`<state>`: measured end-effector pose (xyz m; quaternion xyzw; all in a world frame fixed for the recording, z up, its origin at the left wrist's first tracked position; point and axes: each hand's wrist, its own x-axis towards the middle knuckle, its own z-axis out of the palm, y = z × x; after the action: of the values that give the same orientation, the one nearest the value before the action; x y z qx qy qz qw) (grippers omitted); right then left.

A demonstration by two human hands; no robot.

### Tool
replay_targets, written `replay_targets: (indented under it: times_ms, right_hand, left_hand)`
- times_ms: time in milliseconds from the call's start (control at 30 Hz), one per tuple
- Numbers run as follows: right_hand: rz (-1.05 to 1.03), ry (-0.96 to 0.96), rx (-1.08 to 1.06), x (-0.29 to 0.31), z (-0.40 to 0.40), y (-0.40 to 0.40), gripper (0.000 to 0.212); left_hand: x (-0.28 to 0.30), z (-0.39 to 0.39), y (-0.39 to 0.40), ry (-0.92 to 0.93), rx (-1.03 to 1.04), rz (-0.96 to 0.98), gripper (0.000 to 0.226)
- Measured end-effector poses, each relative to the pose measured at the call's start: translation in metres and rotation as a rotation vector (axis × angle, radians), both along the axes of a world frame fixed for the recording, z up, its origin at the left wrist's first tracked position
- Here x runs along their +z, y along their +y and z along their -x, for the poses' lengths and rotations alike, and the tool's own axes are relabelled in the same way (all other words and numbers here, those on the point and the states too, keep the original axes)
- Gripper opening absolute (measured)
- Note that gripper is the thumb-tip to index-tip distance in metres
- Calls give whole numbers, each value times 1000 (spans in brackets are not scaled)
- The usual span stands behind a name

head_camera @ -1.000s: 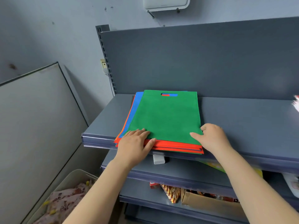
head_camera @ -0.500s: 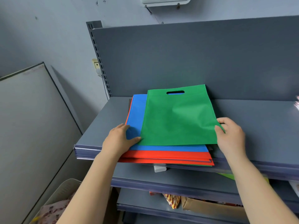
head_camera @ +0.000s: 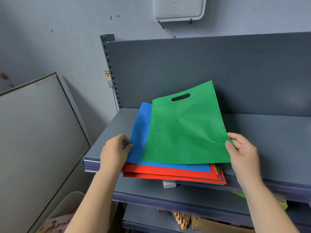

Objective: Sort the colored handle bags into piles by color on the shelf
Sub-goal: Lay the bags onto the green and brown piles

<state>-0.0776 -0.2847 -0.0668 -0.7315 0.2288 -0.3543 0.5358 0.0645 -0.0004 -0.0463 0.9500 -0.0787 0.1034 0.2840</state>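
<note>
No readable text from my seat

I can make out no lettering, label or number anywhere; the snack packaging (head_camera: 182,219) at lower centre is too blurred.

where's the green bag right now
In the head view the green bag is centre frame, pinched at its right corner by the right hand, over the blue bag on the stack.

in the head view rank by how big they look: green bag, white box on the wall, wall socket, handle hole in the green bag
1. green bag
2. white box, cut off by the frame's top edge
3. handle hole
4. wall socket, partly hidden behind the shelf post; close to the handle hole, so that order is unsure
</note>
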Motion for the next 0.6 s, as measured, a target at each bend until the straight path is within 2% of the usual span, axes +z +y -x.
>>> replay_targets:
  times_ms: [133, 300, 467, 600]
  right_hand:
    - [-150, -83, 75, 4, 12, 7, 38]
    - [-372, -170, 210, 8, 25, 19, 39]
    - [-593, -219, 369, 14, 36, 36, 37]
    - [-698, -221, 426, 13, 43, 46, 39]
  left_hand:
    - [6, 20, 6, -127, 3, 242, 9]
    - [13, 57, 16, -210, 126, 563, 12]
    - [12, 99, 37, -337, 237, 699, 11]
    - [19, 128, 50, -429, 237, 833, 20]
